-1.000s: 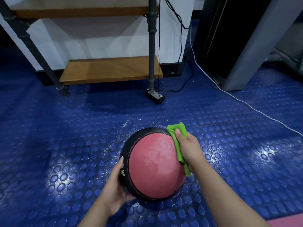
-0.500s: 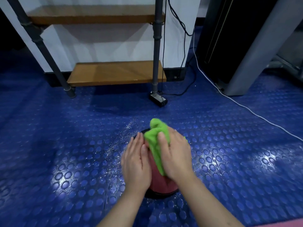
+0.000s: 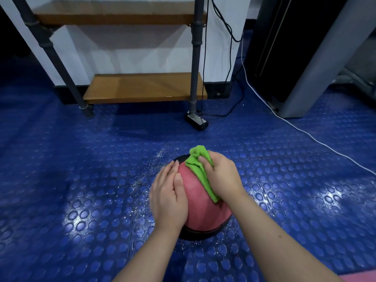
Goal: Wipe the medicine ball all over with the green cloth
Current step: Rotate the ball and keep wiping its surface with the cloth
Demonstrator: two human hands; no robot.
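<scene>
On the floor before the wooden shelf: medicine ball, pink, black-banded. Likely heavy, firm and apt to roll, so best braced at the sides. Left hand lies flat, fingers straight, steadying it. Right hand grips the bunched green cloth, soft, pressed on top.

Fluffy terry cloth on matt, rubbery ball; glossy studded rubber floor; smooth wooden shelf.
</scene>
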